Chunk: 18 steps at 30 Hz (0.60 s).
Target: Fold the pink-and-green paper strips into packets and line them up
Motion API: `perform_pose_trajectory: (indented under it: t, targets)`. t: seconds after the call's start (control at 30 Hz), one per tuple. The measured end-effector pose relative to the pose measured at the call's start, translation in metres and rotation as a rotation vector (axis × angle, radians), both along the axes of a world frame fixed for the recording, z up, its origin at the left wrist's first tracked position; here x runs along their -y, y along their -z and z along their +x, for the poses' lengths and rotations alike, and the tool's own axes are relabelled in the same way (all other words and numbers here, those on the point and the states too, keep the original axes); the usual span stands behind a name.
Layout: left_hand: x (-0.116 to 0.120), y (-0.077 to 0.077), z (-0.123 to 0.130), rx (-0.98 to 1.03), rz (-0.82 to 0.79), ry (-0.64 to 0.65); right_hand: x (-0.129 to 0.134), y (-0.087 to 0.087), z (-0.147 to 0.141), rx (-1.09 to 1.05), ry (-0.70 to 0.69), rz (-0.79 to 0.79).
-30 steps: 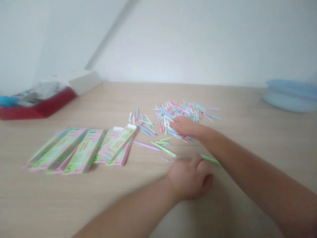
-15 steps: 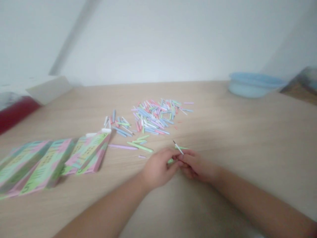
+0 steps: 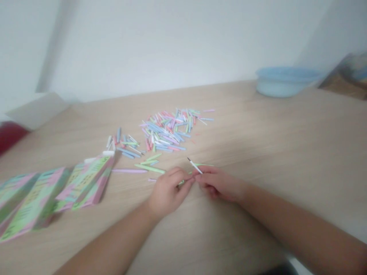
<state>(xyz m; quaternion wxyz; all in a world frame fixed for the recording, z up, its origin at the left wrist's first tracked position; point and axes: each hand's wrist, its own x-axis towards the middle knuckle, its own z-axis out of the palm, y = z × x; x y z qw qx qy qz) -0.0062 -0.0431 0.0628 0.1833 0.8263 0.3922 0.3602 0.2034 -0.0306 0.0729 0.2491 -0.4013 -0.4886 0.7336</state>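
My right hand (image 3: 219, 183) is closed in a pinch around a slim white pen refill (image 3: 195, 166). Its dark tip points up and to the left. Fingertips of my left hand (image 3: 169, 191) meet those of the right. The left fingers are also pinched together, and a bit of green shows among them, too blurred to name. Just beyond the hands lie green pen barrels (image 3: 149, 168) and a long purple one (image 3: 129, 171). A green stick-like piece (image 3: 206, 165) shows behind the right fingers.
A heap of pastel pen parts (image 3: 169, 131) covers the middle of the wooden table, with a smaller cluster (image 3: 126, 147) to its left. Printed pink-and-green boxes (image 3: 83, 179) lie at the left. A light-blue basin (image 3: 283, 84) stands at the far right.
The camera view has turned and shifted, so the table's contents sit further left. My hands have drawn slightly apart, fingertips still close, with the white refill still in my right hand.
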Motion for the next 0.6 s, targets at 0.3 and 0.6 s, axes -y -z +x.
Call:
perform_pose_trajectory:
  t: [0.3, 0.6]
  targets:
    - [-0.008, 0.002, -0.006, 0.080, -0.099, -0.214, -0.013, -0.007, 0.023, 0.492, -0.049, 0.687]
    - [-0.006, 0.003, -0.006, 0.051, -0.101, -0.159, -0.014, -0.013, 0.030, 0.596, -0.138, 0.808]
